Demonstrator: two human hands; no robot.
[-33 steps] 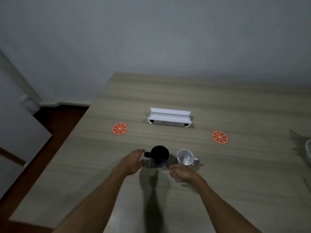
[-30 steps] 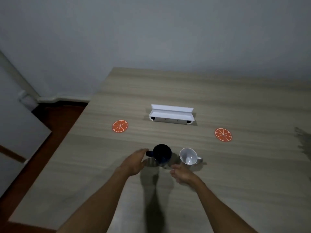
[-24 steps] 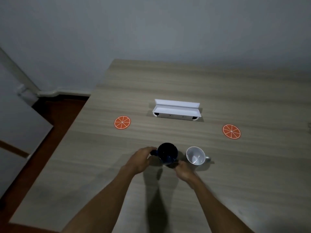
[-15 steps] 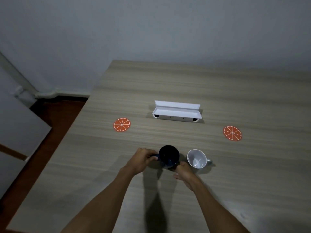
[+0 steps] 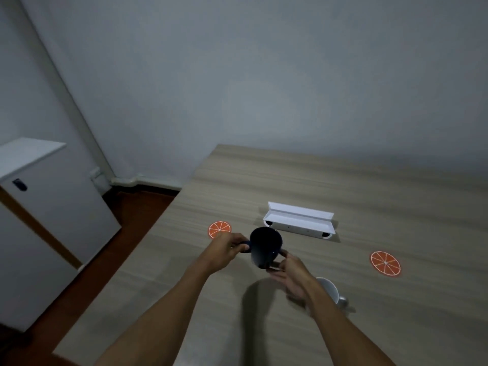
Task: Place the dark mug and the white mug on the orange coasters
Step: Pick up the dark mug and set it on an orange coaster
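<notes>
Aloft, dark mug (image 5: 265, 245) between hands (image 5: 289, 272)

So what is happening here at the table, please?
A person is holding the dark mug above the table with both hands: the left hand at the handle, the right hand under its base. It looks lifted, near the left orange coaster. The white mug stands on the table, not on a coaster. The right coaster is bare. A white box lies behind.

head view, looking down, table (image 5: 396, 326) close
</notes>
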